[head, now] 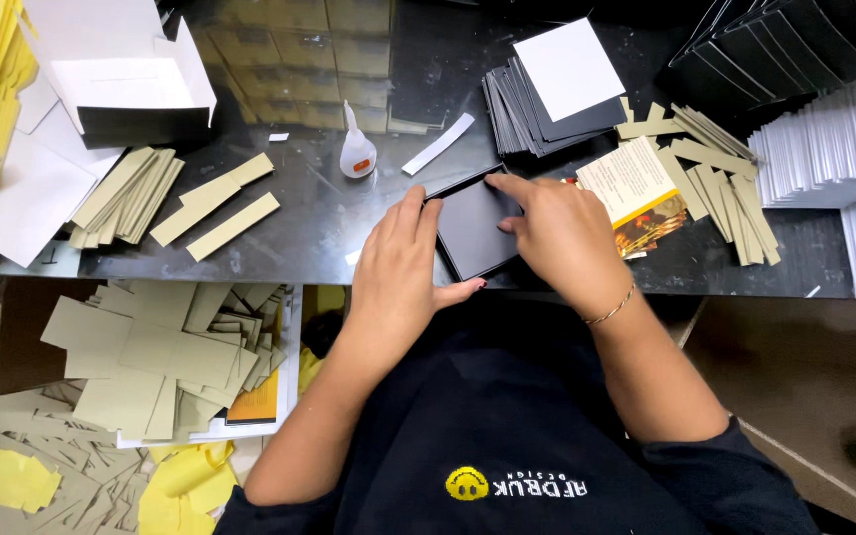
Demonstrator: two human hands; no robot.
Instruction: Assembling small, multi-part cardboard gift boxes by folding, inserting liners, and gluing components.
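Observation:
A flat black square card piece (473, 230) lies on the glossy dark table (329, 223) right in front of me. My left hand (403, 272) rests on its left edge with fingers flat and thumb along the near edge. My right hand (557, 233) presses on its right side, index finger stretched to the far corner. Both hands hold the piece down rather than lift it.
A small white glue bottle (356, 149) stands beyond the hands. Black sheets (537, 104) with a white square on top lie at the back. Tan cardboard strips (215, 208) lie left and right. An open white box (121, 84) and white stacks (834, 149) flank the table.

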